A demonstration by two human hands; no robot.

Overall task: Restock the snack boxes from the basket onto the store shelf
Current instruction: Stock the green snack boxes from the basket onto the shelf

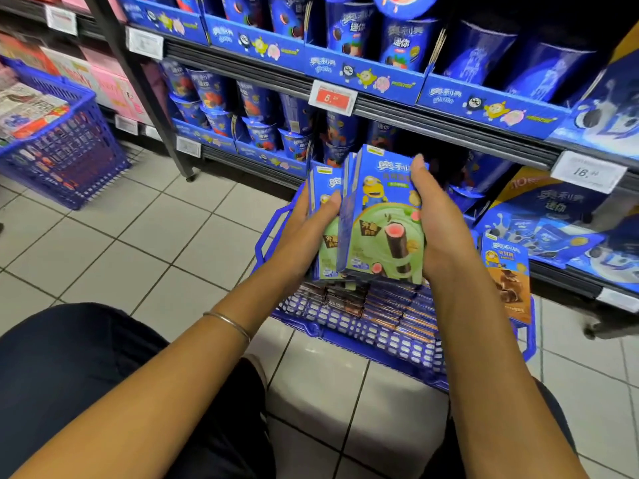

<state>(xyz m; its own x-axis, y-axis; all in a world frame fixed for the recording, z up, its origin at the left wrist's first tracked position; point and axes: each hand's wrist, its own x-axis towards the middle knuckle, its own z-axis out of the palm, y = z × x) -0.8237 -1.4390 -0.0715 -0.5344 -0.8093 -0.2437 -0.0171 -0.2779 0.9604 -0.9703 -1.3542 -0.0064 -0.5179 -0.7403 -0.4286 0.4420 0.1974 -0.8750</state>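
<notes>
The left hand (307,223) and right hand (437,233) clamp a bunch of blue-and-green cardboard snack boxes (383,236) above the blue plastic basket (345,328). More boxes lie inside, so stocking the metal store shelf (449,117) seems largely undone.

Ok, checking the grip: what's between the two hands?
Head view: upright green snack boxes sit clamped between the left hand and right hand.
</notes>
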